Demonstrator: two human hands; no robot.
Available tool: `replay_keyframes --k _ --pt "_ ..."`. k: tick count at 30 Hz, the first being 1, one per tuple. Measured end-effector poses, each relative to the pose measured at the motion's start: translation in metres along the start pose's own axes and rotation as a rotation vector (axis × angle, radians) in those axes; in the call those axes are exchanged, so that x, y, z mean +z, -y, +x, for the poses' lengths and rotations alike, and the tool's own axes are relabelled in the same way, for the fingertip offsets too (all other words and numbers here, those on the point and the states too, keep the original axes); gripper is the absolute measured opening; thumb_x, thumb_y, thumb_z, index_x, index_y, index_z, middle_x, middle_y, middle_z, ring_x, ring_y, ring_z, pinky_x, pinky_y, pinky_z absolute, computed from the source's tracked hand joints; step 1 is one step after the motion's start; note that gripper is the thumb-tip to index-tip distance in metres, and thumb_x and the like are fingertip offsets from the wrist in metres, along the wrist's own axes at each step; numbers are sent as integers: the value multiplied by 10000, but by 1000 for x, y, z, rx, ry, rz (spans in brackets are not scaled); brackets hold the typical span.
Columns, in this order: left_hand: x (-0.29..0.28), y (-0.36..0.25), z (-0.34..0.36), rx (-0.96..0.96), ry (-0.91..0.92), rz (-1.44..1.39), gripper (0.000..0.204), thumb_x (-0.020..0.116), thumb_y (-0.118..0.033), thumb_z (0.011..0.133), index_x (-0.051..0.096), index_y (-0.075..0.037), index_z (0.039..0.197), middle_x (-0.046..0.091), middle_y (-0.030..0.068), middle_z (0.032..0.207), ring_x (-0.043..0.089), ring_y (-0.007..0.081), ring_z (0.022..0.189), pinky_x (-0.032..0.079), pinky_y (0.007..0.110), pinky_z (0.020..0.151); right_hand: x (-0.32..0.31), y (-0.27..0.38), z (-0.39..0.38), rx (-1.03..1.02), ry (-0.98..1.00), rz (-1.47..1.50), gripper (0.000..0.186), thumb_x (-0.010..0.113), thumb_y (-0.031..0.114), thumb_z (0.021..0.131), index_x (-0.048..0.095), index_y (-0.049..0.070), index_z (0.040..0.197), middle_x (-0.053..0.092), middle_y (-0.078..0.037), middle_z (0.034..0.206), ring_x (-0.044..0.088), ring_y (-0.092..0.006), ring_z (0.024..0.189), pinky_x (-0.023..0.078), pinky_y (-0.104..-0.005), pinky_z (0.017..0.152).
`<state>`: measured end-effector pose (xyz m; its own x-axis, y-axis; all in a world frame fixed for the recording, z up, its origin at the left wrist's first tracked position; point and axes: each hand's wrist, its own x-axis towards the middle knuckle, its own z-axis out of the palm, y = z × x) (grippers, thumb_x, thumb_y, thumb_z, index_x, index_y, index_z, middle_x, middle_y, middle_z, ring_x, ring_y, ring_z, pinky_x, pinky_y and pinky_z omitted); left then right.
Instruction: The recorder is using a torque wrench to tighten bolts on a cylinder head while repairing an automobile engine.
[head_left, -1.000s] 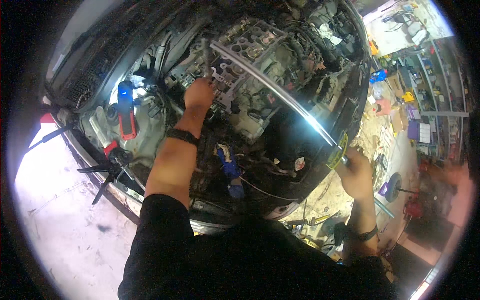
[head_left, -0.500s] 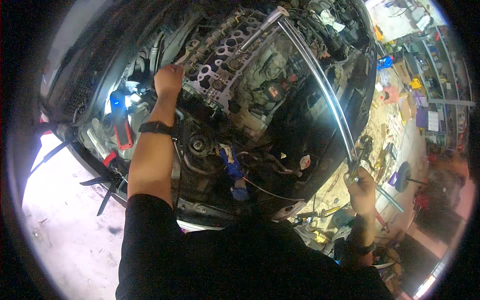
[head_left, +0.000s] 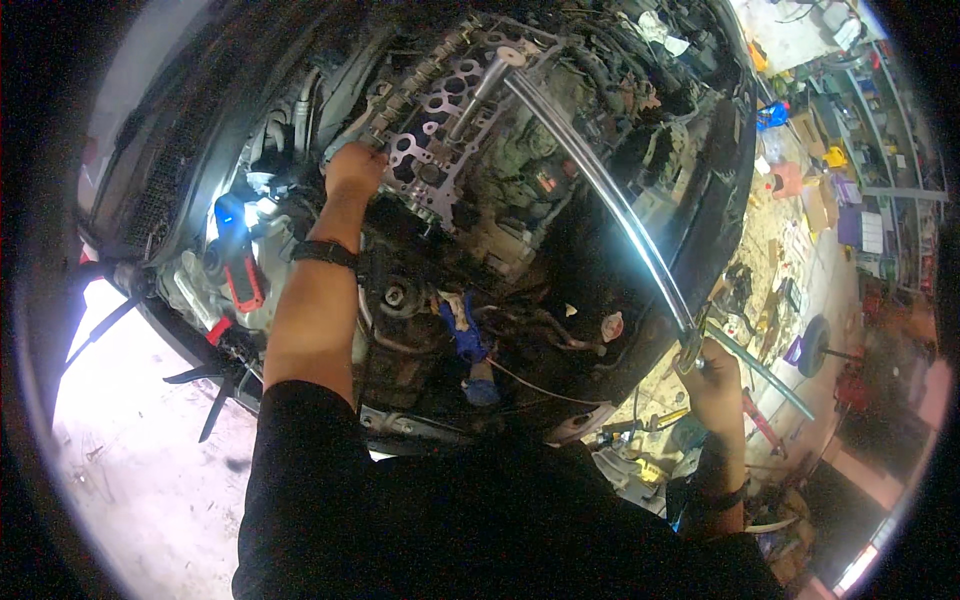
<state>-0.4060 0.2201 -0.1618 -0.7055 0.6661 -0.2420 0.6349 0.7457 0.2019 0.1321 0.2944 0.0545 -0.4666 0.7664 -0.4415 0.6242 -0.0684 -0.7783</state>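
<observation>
My right hand (head_left: 716, 386) is closed around the lower end of a long chrome breaker bar (head_left: 615, 200). A curved metal piece shows at the fingers there. The bar's far end meets an extension (head_left: 480, 97) that reaches down onto the exposed cylinder head (head_left: 402, 150). My left hand (head_left: 355, 170) is closed at the head's left edge, beside the camshaft (head_left: 430, 68). What its fingers grip, if anything, is hidden.
A red and black work light (head_left: 241, 270) shines at the left of the engine bay. A blue rag-like piece (head_left: 464, 335) lies low in the bay. Cluttered shelves (head_left: 880, 150) and scattered tools are at the right. A teal rod (head_left: 770, 378) extends beyond my right hand.
The extension and the bar's far end have shifted left and slightly down in view. My left hand has moved a little right and down; my right hand slightly left and down.
</observation>
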Motion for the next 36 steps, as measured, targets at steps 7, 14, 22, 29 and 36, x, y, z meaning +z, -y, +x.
replay_keyframes --k 7,14,22,29,36 --pt "-13 -1 11 60 33 87 363 608 -398 880 713 -65 979 681 180 1063 632 381 1034 510 478 900 4 -1 0 -5 3 -68 108 624 -27 858 647 17 954 610 22 838 498 -63 773 414 -237 684" --pt "-10 -1 15 118 64 136 309 646 -363 857 709 -85 975 686 168 1029 643 385 995 517 477 872 -1 -14 3 -27 34 -110 140 620 -33 842 647 1 975 629 7 823 499 -64 771 421 -244 692" --pt "-14 5 9 172 87 105 287 667 -338 846 705 -80 967 687 186 979 651 380 960 513 466 847 1 -10 11 7 43 -59 101 631 1 869 645 4 969 620 19 817 489 -67 772 424 -251 700" --pt "-8 8 2 115 -82 46 266 665 -335 849 710 -113 988 693 179 995 655 374 954 513 478 839 -3 -24 15 57 31 -85 56 638 31 865 640 31 921 567 53 757 450 -34 693 376 -234 592" --pt "-18 -4 0 85 -17 136 257 658 -333 856 720 -118 981 696 173 991 657 365 958 518 475 840 -3 -31 24 40 18 -72 20 621 42 877 638 40 888 569 45 719 466 -44 639 375 -239 567"
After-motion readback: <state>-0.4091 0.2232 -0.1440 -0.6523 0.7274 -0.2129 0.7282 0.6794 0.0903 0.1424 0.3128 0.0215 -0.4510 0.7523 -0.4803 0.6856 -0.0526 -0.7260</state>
